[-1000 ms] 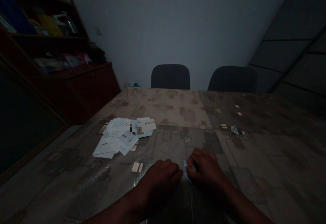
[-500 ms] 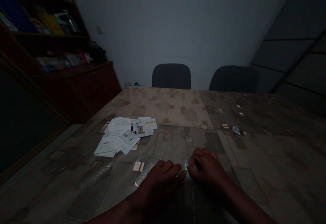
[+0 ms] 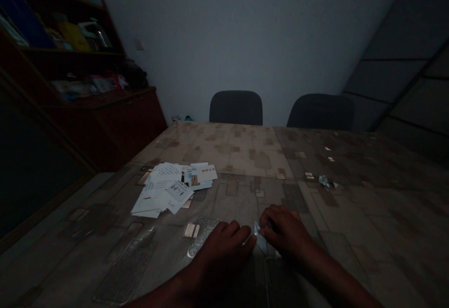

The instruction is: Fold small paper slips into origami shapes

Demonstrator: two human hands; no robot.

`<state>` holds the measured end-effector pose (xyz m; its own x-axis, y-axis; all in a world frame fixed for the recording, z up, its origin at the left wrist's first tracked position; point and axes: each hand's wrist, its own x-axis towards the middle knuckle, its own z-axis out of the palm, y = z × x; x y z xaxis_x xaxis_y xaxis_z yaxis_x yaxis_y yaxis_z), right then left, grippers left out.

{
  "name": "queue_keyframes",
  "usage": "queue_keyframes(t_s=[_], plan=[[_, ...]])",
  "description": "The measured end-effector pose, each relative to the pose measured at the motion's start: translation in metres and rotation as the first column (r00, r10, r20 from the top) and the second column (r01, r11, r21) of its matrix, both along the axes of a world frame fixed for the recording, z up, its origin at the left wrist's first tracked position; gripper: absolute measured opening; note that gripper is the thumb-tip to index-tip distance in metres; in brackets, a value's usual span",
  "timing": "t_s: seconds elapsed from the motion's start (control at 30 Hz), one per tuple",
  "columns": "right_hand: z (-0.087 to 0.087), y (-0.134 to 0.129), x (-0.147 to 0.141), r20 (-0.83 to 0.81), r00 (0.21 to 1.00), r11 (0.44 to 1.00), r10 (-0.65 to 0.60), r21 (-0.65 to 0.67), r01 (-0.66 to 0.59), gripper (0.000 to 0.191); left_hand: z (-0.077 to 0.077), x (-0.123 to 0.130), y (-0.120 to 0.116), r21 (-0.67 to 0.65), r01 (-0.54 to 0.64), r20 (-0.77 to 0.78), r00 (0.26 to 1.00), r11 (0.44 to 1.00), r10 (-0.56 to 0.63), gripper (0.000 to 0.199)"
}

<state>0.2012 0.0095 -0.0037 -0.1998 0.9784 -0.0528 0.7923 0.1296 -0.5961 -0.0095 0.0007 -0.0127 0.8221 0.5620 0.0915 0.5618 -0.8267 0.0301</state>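
The person's left hand (image 3: 224, 247) and right hand (image 3: 287, 228) are near each other over the patterned tablecloth (image 3: 217, 151). Between them is a small pale piece, seemingly folded paper (image 3: 260, 242). The right thumb and index finger pinch its upper part, with the other fingers curled in. The left fingers are bent too, and the thumb tip is at the opposite edge; whether it grips or only presses, one cannot tell. Such contact from two sides probably gives control of so small a piece — one side can steady while the other bends.

The loose pile of printed cards (image 3: 157, 189) lies beyond the left hand, apart from both hands, so it leaves them room. Its cards overlap like a fan, perhaps from being put down without squaring. A small crumpled piece (image 3: 324, 182) rests farther to the right, also outside the hands' way.
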Motion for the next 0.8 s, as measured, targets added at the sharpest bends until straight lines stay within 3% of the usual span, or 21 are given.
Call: queue_keyframes(t_s=[0.1,0.2,0.43,0.63,0.8], plan=[[-0.003,0.002,0.007,-0.143,0.989,0.999,-0.027,-0.034,0.022,0.009,-0.003,-0.002,0.002,0.008,0.018,-0.001,1.000,1.000,-0.018,0.034],[-0.004,-0.001,0.008,-0.175,0.984,0.999,-0.047,-0.029,0.042,0.007,-0.005,-0.002,0.003,0.019,0.026,-0.007,1.000,0.999,-0.025,0.037],[-0.005,-0.009,-0.005,0.087,0.993,0.996,-0.085,0.048,0.081,0.009,-0.005,0.000,0.002,0.018,0.005,0.004,1.000,1.000,-0.005,0.027],[-0.001,-0.006,-0.003,0.067,0.994,0.996,-0.083,-0.002,0.084,0.013,-0.005,-0.003,0.004,0.037,0.016,0.056,0.998,0.999,-0.018,0.033],[-0.002,-0.008,-0.004,0.055,0.996,0.998,-0.066,0.022,0.065,0.015,-0.020,-0.008,0.006,0.104,0.041,0.220,0.973,0.994,-0.063,0.039]])
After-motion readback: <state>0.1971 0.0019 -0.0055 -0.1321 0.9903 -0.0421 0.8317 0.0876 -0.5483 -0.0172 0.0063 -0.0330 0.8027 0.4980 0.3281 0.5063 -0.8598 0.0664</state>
